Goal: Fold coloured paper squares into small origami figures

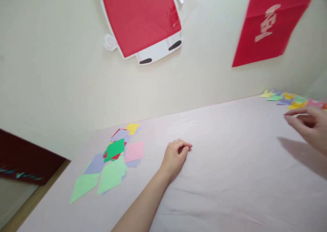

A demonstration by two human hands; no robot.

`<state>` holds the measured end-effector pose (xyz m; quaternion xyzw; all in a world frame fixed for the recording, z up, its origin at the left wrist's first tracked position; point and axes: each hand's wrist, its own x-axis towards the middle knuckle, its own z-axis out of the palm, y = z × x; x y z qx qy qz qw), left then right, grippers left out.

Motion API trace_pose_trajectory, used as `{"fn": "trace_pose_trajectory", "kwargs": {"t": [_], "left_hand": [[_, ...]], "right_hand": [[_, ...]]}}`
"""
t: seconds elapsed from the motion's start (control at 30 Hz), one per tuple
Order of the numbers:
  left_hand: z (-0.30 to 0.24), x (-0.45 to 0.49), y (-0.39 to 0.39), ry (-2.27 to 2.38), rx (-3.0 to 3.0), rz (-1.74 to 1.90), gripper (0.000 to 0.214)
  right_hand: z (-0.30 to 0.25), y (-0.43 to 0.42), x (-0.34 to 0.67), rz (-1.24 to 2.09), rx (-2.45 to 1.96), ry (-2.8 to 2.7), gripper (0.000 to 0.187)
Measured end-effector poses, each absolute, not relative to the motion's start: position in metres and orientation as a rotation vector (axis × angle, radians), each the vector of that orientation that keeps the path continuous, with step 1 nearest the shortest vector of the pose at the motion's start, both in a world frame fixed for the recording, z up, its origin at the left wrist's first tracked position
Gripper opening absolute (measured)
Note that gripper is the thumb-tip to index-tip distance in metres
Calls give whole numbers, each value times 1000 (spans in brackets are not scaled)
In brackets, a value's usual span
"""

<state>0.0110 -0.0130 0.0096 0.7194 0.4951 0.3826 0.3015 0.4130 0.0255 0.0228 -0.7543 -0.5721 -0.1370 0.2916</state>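
Observation:
My left hand (176, 157) rests on the pale cloth of the table (217, 177), its fingers curled and the thumb against the index finger. Nothing shows between them. At the right edge my right hand (310, 124) hovers above the table, casting a shadow below it. Its thumb and index fingertips are pinched together, with nothing visible in the pinch. Just behind that hand stand several small folded paper pieces (296, 104) in yellow, green, purple and pink.
To the left lie loose paper sheets: a green stack (114, 149), a pink sheet (134, 151), a light green sheet (111, 177) and a yellow sheet (133, 128). A wall rises behind the table, bearing a red cartoon decoration (143, 17) and a red banner (270, 27).

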Motion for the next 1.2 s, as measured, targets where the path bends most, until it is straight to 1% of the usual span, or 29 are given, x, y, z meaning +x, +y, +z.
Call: {"fn": "trace_pose_trajectory", "kwargs": {"t": [0.1,0.17,0.27,0.33,0.37,0.47,0.57,0.63,0.73,0.83,0.93,1.03,1.2], "left_hand": [[9,11,-16,1339,1948,1023,20],[9,9,-19,1372,1963,1041,20],[11,-2,-25,1439,1999,1083,23],[13,-18,-29,1514,2025,1094,28],[15,-29,-32,1570,2026,1081,30],[22,-77,-43,1858,1955,914,36],[30,-133,-63,2038,1888,848,39],[33,-165,-82,2150,1838,767,44],[30,-195,-110,2315,1811,360,60],[23,-199,-128,2412,1768,116,68],[20,-190,-135,2478,1772,44,62],[21,-180,-135,2542,1838,69,53],[21,-175,-136,2555,1984,114,45]], "right_hand": [[20,29,320,-58,-1687,-1889,26],[16,27,260,142,-1431,-2128,21],[7,23,189,228,-993,-2336,18],[2,20,159,221,-834,-2361,14],[0,19,149,209,-799,-2351,16],[-6,17,141,231,-782,-2388,19],[-9,18,151,265,-836,-2412,18],[-9,20,159,273,-874,-2409,17],[-8,22,163,267,-899,-2418,18],[-8,22,162,251,-905,-2427,19],[-8,22,161,238,-902,-2425,19],[-9,21,161,229,-905,-2432,19],[-7,20,162,224,-898,-2434,21]]}}
